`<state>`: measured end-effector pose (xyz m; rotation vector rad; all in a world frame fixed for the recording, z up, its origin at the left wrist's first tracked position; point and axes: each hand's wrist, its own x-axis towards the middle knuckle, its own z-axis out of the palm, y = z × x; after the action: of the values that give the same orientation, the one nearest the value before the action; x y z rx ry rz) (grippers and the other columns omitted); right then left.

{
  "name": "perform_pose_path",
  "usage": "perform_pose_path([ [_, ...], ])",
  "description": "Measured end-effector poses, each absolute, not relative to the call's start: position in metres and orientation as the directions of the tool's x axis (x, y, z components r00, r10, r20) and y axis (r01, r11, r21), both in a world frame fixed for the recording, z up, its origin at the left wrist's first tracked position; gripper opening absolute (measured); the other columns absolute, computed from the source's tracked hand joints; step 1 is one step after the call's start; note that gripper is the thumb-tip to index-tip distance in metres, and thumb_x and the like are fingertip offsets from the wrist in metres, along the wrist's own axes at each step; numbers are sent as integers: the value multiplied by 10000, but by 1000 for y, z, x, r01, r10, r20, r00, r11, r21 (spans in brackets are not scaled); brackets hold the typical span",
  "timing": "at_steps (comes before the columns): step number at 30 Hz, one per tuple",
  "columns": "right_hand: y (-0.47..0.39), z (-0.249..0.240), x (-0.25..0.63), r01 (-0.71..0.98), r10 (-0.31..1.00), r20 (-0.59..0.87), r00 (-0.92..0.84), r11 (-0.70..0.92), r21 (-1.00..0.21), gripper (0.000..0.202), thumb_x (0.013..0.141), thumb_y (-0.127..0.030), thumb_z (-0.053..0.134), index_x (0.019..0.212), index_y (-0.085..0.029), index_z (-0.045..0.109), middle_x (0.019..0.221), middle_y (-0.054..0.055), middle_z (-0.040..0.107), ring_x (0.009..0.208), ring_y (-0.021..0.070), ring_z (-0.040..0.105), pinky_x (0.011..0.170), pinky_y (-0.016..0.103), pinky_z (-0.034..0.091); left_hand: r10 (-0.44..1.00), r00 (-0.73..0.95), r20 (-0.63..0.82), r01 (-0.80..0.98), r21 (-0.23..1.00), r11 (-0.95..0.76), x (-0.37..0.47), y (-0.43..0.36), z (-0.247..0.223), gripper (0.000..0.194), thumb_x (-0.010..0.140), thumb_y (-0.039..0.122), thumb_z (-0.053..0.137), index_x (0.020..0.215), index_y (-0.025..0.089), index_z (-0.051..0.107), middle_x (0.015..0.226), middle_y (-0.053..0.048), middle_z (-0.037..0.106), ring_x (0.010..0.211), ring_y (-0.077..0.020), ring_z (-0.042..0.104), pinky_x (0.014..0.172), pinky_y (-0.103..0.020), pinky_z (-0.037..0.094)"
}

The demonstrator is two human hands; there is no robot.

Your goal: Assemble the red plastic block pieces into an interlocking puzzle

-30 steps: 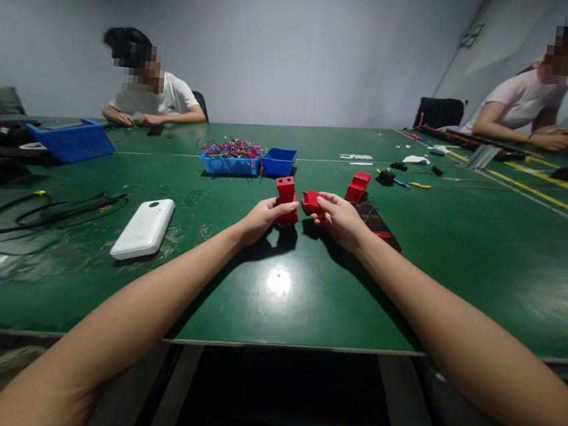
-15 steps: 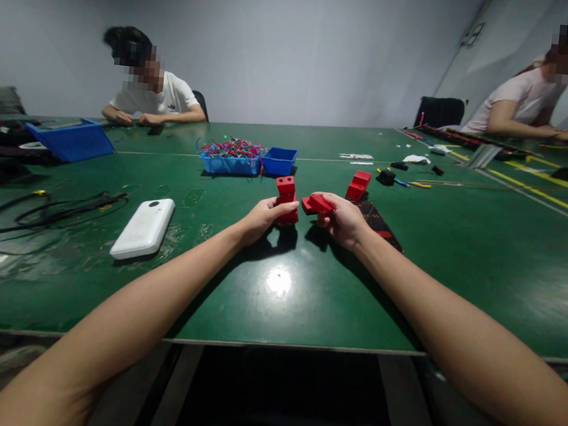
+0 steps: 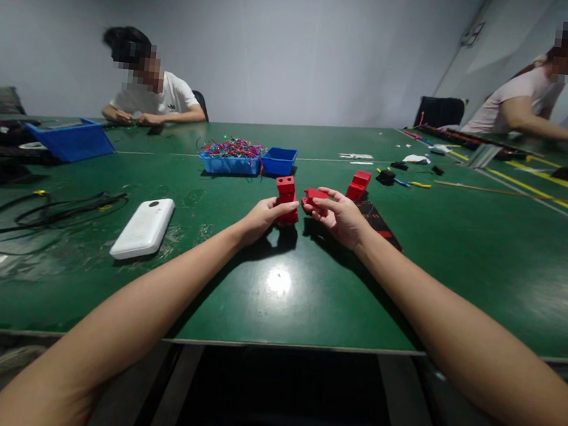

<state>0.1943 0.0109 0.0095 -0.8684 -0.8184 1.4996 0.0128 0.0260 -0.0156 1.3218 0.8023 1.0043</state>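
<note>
My left hand [image 3: 262, 219] is closed around a tall red block [image 3: 286, 188] with two holes in its top face, its thumb laid across the front. Just to the right, my right hand [image 3: 342, 216] pinches a smaller red block [image 3: 314, 199] between thumb and fingers; the fingers cover part of it. A narrow gap separates the two pieces. Behind my right hand stands another red block [image 3: 359, 185], close to a flat black box [image 3: 379, 223] with a red stripe, partly hidden by the hand.
A blue bin of colourful wires [image 3: 232, 162] and a second blue bin [image 3: 279, 162] stand further back. On the left lie a white power bank [image 3: 143, 229] and black cables [image 3: 63, 210]. Cutters [image 3: 420, 184] lie back right. Two people sit across the green table [image 3: 274, 312].
My right hand has turned the smaller red block and shifted its fingers on it. My left hand and its block stay put. The person at right has reached an arm further right.
</note>
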Motion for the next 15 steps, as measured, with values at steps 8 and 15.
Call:
perform_pose_path([
  [8, 14, 8, 194, -454, 994, -90, -60, -107, -885, 66, 901, -169, 608, 844, -140, 620, 739, 50, 725, 541, 79, 649, 490, 135, 534, 918, 388, 80, -138, 990, -28, 13, 24, -14, 465, 683, 473, 773, 932, 97, 660, 787, -46, 661, 653, -108, 563, 613, -249, 377],
  [15, 18, 3, 194, -418, 995, -81, -52, -96, -903, 183, 850, -306, 696, 822, -130, 657, 773, 67, 735, 632, 100, 684, 538, 148, 557, 914, 397, 86, -150, 988, -28, 12, 25, -15, 454, 687, 467, 773, 931, 100, 665, 773, -37, 658, 640, -102, 560, 610, -251, 369],
])
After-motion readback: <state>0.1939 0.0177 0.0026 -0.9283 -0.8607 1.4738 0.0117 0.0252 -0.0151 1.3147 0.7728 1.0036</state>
